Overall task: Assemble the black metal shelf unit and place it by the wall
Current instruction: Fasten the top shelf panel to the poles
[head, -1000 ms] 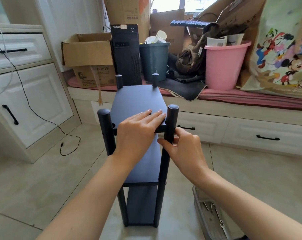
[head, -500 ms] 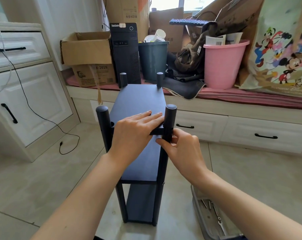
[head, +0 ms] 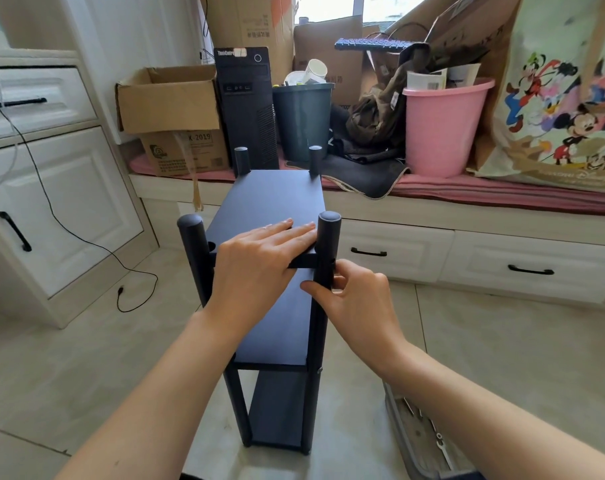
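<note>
I have the black metal shelf unit (head: 277,271) standing upright on the tiled floor (head: 502,341) right in front of me, three boards stacked between four round posts. My left hand (head: 259,268) lies flat on the near end of the top board (head: 277,199), fingers straight, pressing down. My right hand (head: 353,303) pinches at the near right post (head: 327,251) just below the board's edge, thumb and fingers curled at something small there; I judge it a screw or fastener, though it is too hidden to tell.

The frame looks stiff and fairly light for its height, but narrow and tall, so I expect it to tip sideways easily. The smooth painted posts may slip in a palm; I would take hold of two posts just under a board, or lift by the board edges.

Near right, on the floor, sits a grey tray (head: 408,441) with loose hardware, close to the unit's foot. Far ahead runs a window bench (head: 467,216) crowded with a cardboard box (head: 169,102), a computer tower (head: 245,109), a dark bin (head: 303,119) and a pink bucket (head: 439,129). A black cable (head: 96,242) trails over the floor at left by the white cabinet (head: 65,202).
</note>
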`<state>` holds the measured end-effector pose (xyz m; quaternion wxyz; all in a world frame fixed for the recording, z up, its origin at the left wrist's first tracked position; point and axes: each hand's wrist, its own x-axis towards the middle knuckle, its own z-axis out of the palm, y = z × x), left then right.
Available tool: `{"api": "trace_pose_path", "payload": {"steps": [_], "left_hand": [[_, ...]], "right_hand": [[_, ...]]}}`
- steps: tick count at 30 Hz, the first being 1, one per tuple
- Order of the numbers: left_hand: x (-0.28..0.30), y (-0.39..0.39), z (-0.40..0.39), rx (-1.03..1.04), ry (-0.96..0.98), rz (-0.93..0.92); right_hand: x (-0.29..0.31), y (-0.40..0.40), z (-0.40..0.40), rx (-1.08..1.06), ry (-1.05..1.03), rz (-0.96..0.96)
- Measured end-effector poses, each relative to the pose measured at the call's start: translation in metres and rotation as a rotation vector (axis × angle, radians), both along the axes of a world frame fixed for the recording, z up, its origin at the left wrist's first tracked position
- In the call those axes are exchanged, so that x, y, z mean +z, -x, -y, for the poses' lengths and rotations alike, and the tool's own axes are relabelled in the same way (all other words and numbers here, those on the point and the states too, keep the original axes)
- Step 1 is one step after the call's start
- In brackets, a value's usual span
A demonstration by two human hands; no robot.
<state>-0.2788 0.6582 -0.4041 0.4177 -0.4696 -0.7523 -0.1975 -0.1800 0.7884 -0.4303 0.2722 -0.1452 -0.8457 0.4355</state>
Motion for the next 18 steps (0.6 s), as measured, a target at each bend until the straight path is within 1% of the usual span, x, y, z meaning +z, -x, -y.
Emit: {"api": "trace_pose_path", "payload": {"steps": [18], "left_hand": [[0.0012, -0.0026, 0.0093, -0.011, 0.044, 0.037]], "right_hand": [[0.0003, 0.0002, 0.0041, 0.033, -0.034, -0.032]]}}
